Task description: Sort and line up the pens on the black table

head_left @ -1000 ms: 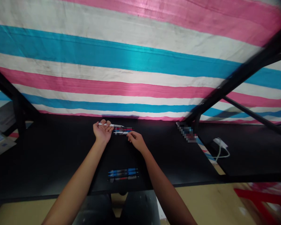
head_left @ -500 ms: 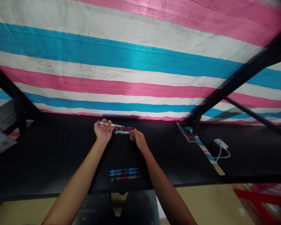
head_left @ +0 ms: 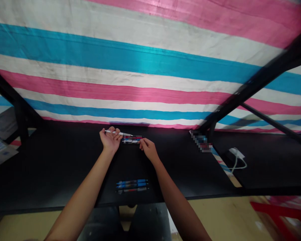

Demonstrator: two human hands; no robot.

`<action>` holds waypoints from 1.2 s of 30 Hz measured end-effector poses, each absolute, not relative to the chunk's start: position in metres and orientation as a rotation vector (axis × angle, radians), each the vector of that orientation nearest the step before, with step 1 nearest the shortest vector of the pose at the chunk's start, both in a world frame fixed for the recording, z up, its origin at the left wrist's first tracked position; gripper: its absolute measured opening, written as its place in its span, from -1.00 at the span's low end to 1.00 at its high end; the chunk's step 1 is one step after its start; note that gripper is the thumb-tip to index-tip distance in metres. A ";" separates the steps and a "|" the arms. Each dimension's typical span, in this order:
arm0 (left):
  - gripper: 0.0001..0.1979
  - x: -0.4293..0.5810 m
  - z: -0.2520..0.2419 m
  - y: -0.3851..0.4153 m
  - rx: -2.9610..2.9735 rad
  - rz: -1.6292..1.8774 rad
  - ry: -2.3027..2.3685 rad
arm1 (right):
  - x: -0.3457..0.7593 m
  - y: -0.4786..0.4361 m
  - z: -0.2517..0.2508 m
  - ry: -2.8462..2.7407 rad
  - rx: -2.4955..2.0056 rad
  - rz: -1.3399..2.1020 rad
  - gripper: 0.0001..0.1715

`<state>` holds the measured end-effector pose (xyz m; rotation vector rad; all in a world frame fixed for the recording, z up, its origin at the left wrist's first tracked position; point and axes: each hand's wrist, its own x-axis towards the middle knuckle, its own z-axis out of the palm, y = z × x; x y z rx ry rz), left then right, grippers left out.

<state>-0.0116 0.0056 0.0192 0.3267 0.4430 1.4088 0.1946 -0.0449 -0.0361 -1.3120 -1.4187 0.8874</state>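
While my left hand [head_left: 111, 141] holds a white pen [head_left: 125, 134] across its fingers by the pen row [head_left: 132, 139], I can't tell if my right hand [head_left: 148, 148], at the row's right end, grips.

The left hand [head_left: 111, 142] partly hides a white pen [head_left: 125, 134]; markings on the lower-centre pens [head_left: 131, 184] are too small to read; right of centre, an item [head_left: 201, 142] is pixelated; lower right, a blurred red object [head_left: 276, 208] is cut off

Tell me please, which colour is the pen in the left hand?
The pen in the left hand looks mostly white, seen in the head view.
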 end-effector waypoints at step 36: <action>-0.60 -0.011 0.021 0.006 0.329 1.388 0.466 | 0.195 -0.044 -0.037 -1.446 -1.351 0.877 -0.55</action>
